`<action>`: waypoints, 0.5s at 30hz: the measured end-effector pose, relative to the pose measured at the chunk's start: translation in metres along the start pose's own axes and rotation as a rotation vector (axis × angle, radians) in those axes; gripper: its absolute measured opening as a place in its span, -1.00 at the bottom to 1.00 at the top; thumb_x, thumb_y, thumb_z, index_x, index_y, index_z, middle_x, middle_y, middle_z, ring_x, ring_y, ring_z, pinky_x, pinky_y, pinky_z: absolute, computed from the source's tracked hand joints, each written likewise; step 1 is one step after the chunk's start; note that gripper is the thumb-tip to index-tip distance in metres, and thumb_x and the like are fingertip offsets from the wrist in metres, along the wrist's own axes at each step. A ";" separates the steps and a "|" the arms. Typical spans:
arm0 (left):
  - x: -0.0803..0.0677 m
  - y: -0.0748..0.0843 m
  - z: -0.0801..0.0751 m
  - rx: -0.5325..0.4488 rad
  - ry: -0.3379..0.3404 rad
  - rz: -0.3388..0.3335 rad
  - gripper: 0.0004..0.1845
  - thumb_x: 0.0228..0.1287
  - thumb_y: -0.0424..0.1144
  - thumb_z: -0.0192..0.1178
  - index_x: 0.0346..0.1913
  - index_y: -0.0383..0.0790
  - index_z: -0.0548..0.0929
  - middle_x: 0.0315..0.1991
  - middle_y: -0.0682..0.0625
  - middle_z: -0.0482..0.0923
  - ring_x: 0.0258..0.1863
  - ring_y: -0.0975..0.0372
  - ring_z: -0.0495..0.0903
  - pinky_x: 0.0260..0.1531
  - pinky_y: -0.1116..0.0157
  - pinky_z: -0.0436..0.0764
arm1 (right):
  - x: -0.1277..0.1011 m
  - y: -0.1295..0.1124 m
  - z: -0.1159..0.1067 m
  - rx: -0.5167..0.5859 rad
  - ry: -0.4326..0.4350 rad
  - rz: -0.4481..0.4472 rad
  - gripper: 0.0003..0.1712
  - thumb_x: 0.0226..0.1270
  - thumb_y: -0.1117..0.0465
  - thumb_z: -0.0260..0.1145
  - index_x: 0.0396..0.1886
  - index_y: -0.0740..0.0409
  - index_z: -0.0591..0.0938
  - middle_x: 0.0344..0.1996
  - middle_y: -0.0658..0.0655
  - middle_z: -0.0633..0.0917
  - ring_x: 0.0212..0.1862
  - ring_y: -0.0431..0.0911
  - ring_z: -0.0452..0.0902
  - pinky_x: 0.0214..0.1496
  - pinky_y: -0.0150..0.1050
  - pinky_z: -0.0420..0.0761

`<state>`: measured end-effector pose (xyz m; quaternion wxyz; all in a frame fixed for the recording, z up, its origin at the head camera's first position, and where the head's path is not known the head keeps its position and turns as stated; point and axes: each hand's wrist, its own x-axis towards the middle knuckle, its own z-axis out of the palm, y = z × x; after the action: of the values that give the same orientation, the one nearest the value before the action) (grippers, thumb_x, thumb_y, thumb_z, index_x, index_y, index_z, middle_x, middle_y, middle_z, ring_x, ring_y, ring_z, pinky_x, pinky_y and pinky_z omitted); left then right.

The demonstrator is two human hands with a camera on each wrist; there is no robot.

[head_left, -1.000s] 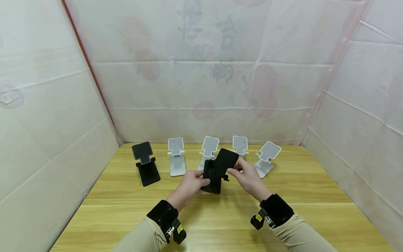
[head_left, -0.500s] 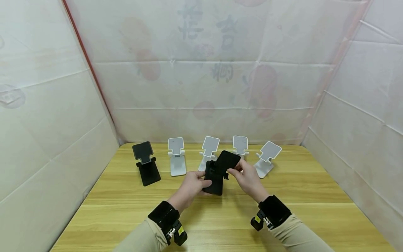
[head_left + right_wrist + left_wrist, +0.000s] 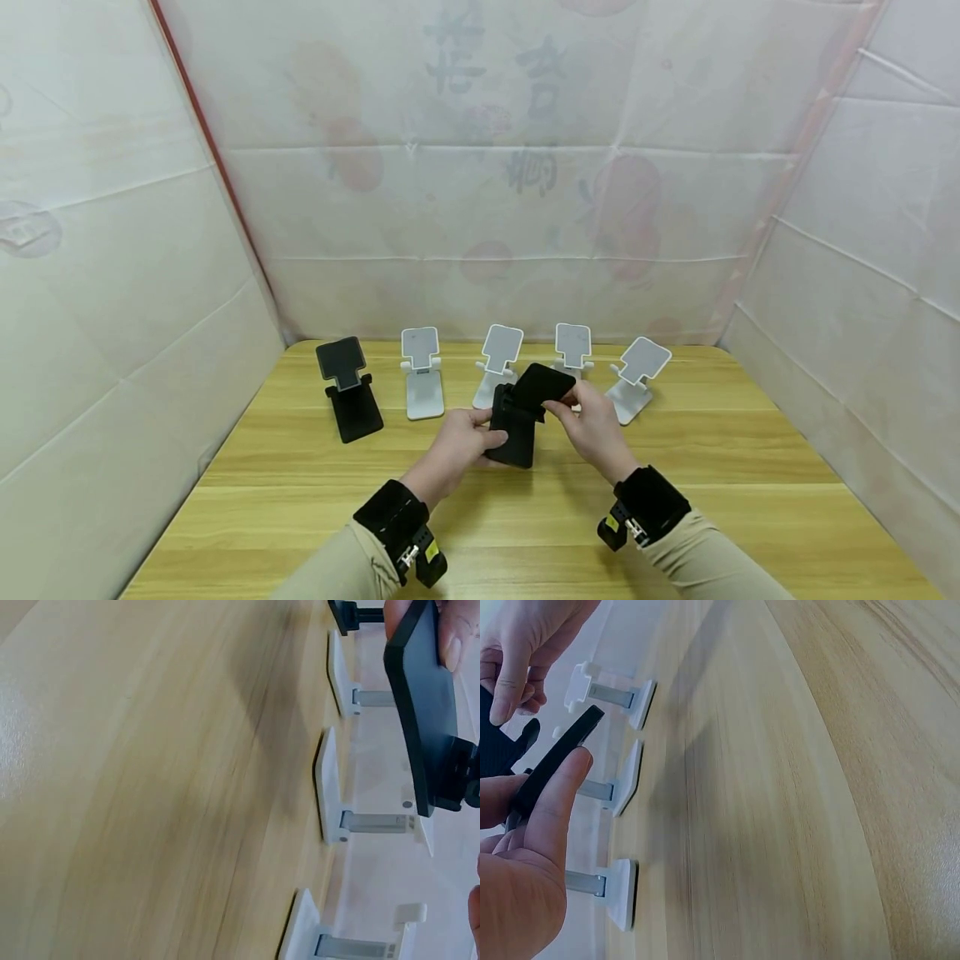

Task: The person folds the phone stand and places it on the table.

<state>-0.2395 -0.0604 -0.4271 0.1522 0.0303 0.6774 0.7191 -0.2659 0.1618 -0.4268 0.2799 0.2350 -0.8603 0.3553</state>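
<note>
Our black stand (image 3: pixel 521 412), part-folded, top plate tilted, held above the table near centre, before the white row

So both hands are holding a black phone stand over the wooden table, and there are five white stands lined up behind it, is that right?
Not quite. The head view shows four white stands in the row, and a fifth one at the far left that is black. The rest holds: the left hand and right hand both hold a black phone stand over the wooden table.

Held stand (image 3: pixel 521 412) mid-table (image 3: pixel 720 500), in front of a back row of 5 stands (image 3: pixel 422 379).
</note>
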 end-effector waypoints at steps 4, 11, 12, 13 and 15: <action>0.000 0.000 0.000 -0.015 -0.011 0.005 -0.41 0.39 -0.52 0.19 0.45 -0.47 0.37 0.15 -0.43 0.58 0.07 -0.16 0.68 -0.09 -0.04 0.77 | 0.000 0.001 0.002 -0.017 0.033 -0.040 -0.76 0.19 0.35 0.54 -0.32 0.12 0.59 -0.41 0.04 0.62 -0.34 -0.10 0.59 -0.34 -0.20 0.61; 0.000 -0.001 0.000 -0.012 -0.031 0.015 -0.39 0.40 -0.51 0.18 0.47 -0.49 0.32 0.17 -0.44 0.57 0.09 -0.16 0.67 -0.11 -0.01 0.78 | 0.000 0.004 0.004 -0.049 0.086 -0.107 -0.74 0.14 0.37 0.56 -0.26 0.14 0.63 -0.39 0.06 0.64 -0.33 -0.10 0.59 -0.35 -0.25 0.61; 0.000 -0.002 0.000 -0.012 -0.032 0.016 -0.40 0.40 -0.51 0.18 0.47 -0.49 0.33 0.17 -0.44 0.57 0.08 -0.16 0.67 -0.11 -0.01 0.78 | 0.000 0.004 0.005 -0.052 0.095 -0.121 -0.74 0.13 0.38 0.56 -0.26 0.14 0.64 -0.39 0.06 0.64 -0.33 -0.10 0.58 -0.35 -0.27 0.60; 0.000 -0.002 0.000 -0.010 -0.034 0.018 -0.40 0.40 -0.51 0.18 0.47 -0.49 0.33 0.16 -0.44 0.58 0.08 -0.15 0.68 -0.11 -0.01 0.78 | 0.000 0.004 0.005 -0.052 0.105 -0.135 -0.73 0.13 0.39 0.56 -0.26 0.14 0.64 -0.40 0.06 0.64 -0.33 -0.11 0.57 -0.35 -0.28 0.59; -0.001 -0.002 0.001 -0.002 -0.034 0.020 -0.40 0.40 -0.51 0.18 0.46 -0.50 0.34 0.15 -0.43 0.59 0.07 -0.14 0.69 -0.12 0.00 0.78 | 0.000 0.006 0.005 -0.049 0.124 -0.163 -0.73 0.11 0.41 0.56 -0.27 0.14 0.64 -0.41 0.06 0.64 -0.34 -0.12 0.55 -0.35 -0.29 0.57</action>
<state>-0.2380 -0.0596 -0.4286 0.1565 0.0491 0.6738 0.7205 -0.2714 0.1614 -0.4326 0.3665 0.2750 -0.8276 0.3241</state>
